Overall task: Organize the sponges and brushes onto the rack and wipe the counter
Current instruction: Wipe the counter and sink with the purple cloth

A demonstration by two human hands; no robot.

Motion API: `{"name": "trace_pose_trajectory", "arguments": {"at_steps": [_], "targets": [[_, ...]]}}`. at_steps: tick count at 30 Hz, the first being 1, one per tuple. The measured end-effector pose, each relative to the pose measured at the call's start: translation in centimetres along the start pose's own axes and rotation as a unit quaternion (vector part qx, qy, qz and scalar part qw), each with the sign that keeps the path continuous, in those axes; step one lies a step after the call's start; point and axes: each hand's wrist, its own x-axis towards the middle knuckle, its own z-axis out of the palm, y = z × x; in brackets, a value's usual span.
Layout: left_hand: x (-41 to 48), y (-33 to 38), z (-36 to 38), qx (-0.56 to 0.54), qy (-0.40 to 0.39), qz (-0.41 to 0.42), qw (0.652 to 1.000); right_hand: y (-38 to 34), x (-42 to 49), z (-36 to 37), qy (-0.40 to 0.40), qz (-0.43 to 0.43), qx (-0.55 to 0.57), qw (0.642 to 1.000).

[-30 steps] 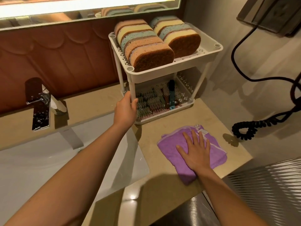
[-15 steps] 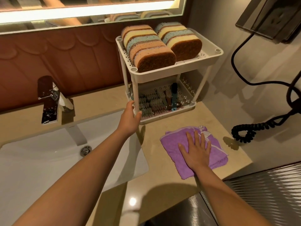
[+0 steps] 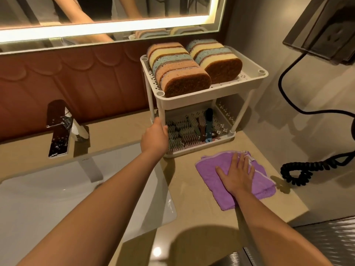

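Note:
A white two-tier rack (image 3: 247,81) stands on the beige counter (image 3: 192,217) against the back wall. Its top shelf carries two rows of coloured sponges (image 3: 178,68) standing on edge. Several brushes (image 3: 189,129) lie on the bottom shelf. My left hand (image 3: 154,138) grips the rack's front left leg near the lower shelf. My right hand (image 3: 236,173) lies flat, fingers spread, on a folded purple cloth (image 3: 211,173) in front of the rack.
A white sink basin (image 3: 48,198) with a chrome faucet (image 3: 59,129) fills the left. A coiled black cord (image 3: 307,167) hangs down the right wall from a dark wall unit (image 3: 326,29). A lit mirror (image 3: 107,14) runs above; the counter ends just right of the cloth.
My right hand has pushed the purple cloth a little toward the right and the rack. My left hand keeps hold of the rack leg. The view has tilted up and right.

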Motion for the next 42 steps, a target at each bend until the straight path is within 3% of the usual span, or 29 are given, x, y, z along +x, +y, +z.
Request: {"name": "trace_pose_trajectory", "arguments": {"at_steps": [8,19,27,38,42], "targets": [[-0.1,-0.7,0.2,0.013,0.015,0.054,0.998,-1.8,3.9,-0.7,-0.021,-0.042,-0.021,0.999],[0.0,-0.8,0.0,0.017,-0.011,0.062,0.998,-9.7,-2.6,2.0,-0.026,-0.189,-0.015,0.982],[-0.1,-0.8,0.0,0.016,-0.015,0.067,0.998,-12.9,-5.7,2.7,-0.038,-0.299,-0.013,0.953],[0.1,-1.1,0.1,0.014,-0.017,0.07,0.997,-11.9,-5.7,3.1,-0.055,-0.48,-0.062,0.873],[0.1,-1.1,0.2,0.019,-0.013,0.07,0.997,-10.6,-5.9,3.4,-0.033,-0.471,-0.036,0.881]]}}
